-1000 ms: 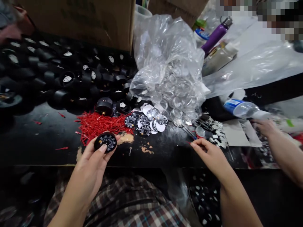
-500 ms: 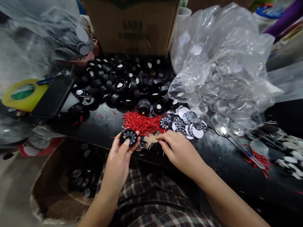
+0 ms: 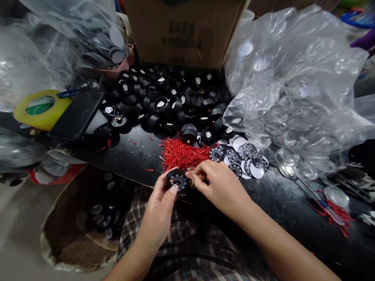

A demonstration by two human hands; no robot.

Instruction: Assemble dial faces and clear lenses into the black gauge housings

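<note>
Currently holding a black gauge (image 3: 179,178) in the grip of the left hand (image 3: 160,201), dial upward, at the worktop's (image 3: 137,145) near edge. Unable to tell the state of the right hand's (image 3: 219,181) grip, close beside its rim. Just beyond, seeing heaped red pointers (image 3: 184,155) next to dial discs (image 3: 234,157), then black housings (image 3: 189,132).
</note>
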